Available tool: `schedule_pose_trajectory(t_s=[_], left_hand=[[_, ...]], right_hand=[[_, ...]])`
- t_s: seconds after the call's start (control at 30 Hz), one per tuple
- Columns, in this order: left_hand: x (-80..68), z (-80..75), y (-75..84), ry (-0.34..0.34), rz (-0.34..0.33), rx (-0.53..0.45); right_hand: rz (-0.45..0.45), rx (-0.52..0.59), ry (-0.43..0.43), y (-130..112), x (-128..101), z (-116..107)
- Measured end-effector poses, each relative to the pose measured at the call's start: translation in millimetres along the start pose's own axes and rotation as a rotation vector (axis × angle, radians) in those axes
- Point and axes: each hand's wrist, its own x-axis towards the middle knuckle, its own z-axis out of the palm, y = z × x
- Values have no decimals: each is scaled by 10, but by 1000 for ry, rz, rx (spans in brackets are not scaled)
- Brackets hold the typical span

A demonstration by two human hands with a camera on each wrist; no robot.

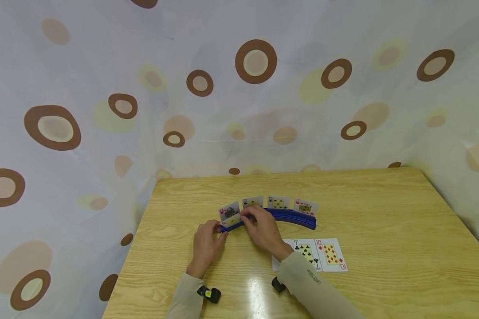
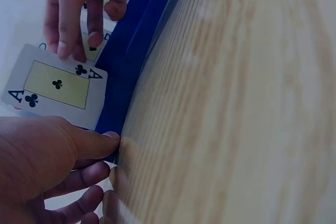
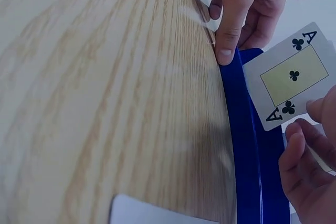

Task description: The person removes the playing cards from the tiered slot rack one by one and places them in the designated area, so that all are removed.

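Note:
A curved blue card holder (image 1: 289, 217) stands on the table with several playing cards upright along its back. My left hand (image 1: 206, 244) grips its left end, the thumb (image 2: 102, 142) pressed on the front face. My right hand (image 1: 265, 231) pinches the ace of clubs (image 3: 294, 75) by its right edge. The ace's lower edge is at the holder's front part, near the left end, and the card leans back. Behind it stands a red face card (image 1: 229, 210). The right hand partly covers the neighbouring card (image 1: 252, 201).
Flat on the table, right of the hands, lie a seven of clubs (image 1: 306, 253) and a ten of diamonds (image 1: 332, 254). The right forearm partly hides another card beside them. A spotted curtain (image 1: 255, 110) hangs behind the wooden table (image 1: 383, 221).

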Motion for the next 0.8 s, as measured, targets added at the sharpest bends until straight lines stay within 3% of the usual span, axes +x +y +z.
schedule_pose_trajectory(t_s=[0.3,0.8], left_hand=[[-17,15,0,-11,-12,-19],[-14,-4,10,-1,-15,-22]], right_hand=[[-94,30,39,31,-140,-138],[-40,111,116,-14,-385,-487]])
